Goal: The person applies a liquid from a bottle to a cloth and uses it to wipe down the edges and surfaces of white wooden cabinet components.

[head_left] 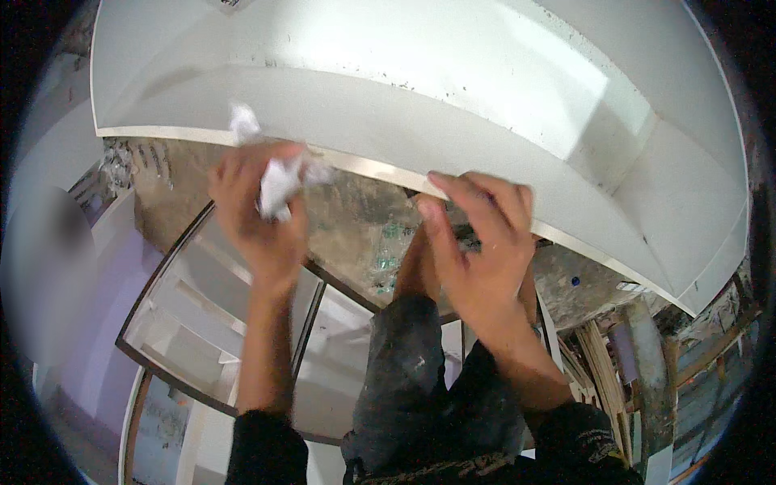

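A crumpled white cloth [280,186] is bunched in my left hand [255,202], with its fingers curled round it and a loose tuft sticking out above. This hand is slightly blurred, close to the pale front edge [376,170] of a large white cabinet-like box [339,105]. My right hand [485,250] is at the same edge further right. Its index finger lies over the edge and its thumb is just below, so the edge runs between them; the other fingers are bent. Dark specks and dust mark the box's white inner surface.
Beneath my arms at the left stands a dark-framed unit with white compartments [190,356]. Wooden strips [602,372] lean at the lower right. Clear plastic wrap [392,250] and a small blue cap [575,281] lie on the stained floor [343,234]. A purple panel [113,331] is at the left.
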Tool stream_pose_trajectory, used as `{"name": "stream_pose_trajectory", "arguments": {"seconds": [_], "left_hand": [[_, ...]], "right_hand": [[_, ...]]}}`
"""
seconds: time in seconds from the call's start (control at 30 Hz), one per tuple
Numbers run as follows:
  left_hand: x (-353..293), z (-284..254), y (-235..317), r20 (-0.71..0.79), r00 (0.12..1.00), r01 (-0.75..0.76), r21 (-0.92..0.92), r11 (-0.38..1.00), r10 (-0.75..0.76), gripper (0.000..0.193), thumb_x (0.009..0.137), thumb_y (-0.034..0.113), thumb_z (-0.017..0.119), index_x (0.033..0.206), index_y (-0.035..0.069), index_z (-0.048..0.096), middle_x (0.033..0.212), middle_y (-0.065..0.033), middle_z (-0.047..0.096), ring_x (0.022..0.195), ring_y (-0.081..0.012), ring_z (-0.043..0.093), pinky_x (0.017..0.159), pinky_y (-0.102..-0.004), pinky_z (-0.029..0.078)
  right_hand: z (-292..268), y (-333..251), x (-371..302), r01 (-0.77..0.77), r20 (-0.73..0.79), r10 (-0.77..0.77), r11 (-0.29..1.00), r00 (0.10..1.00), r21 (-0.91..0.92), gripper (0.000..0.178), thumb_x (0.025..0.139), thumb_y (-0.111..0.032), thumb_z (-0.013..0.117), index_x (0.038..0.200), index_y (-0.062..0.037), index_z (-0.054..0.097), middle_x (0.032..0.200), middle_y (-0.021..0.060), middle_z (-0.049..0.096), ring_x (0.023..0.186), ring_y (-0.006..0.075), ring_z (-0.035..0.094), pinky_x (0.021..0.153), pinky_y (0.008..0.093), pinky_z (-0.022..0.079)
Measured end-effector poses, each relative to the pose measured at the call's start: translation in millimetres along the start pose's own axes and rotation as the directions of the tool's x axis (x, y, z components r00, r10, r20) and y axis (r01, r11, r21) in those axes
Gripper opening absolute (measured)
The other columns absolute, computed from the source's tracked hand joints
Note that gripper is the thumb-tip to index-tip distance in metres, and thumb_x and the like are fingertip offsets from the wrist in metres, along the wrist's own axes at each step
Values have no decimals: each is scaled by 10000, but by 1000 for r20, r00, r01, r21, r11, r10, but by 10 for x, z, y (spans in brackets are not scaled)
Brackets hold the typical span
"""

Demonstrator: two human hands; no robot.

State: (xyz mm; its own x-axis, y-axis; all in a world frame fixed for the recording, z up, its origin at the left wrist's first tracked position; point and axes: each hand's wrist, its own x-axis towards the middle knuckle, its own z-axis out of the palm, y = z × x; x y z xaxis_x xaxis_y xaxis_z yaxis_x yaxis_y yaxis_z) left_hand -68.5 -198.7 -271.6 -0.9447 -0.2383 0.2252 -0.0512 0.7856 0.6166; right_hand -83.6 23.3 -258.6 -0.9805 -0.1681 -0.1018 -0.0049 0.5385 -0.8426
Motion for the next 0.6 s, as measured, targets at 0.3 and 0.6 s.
{"name": "stream_pose_trajectory", "arguments": {"seconds": [0.3, 0.6], "left_hand": [[-598, 98, 1133, 474, 618, 707, -683, 182, -627, 281, 705, 84, 788, 939, 33, 641, 961, -103, 610, 891, -195, 590, 813, -307, 459], [-644, 354, 863, 326, 802, 593, -545, 593, -501, 452, 730, 231, 821, 1070, 26, 603, 1081, -99, 574, 1046, -224, 536, 950, -349, 393]], "right_hand": [[-254, -247, -287, -442, 377, 280, 766, 883, 466, 283, 889, -142, 616, 1131, 5, 610, 1123, 175, 624, 1003, 254, 605, 867, 340, 464], [-592, 73, -131, -259, 120, 236, 933, 964, 251, 203, 732, 8, 750, 921, -18, 681, 850, 137, 695, 753, 233, 676, 684, 304, 519]]}}
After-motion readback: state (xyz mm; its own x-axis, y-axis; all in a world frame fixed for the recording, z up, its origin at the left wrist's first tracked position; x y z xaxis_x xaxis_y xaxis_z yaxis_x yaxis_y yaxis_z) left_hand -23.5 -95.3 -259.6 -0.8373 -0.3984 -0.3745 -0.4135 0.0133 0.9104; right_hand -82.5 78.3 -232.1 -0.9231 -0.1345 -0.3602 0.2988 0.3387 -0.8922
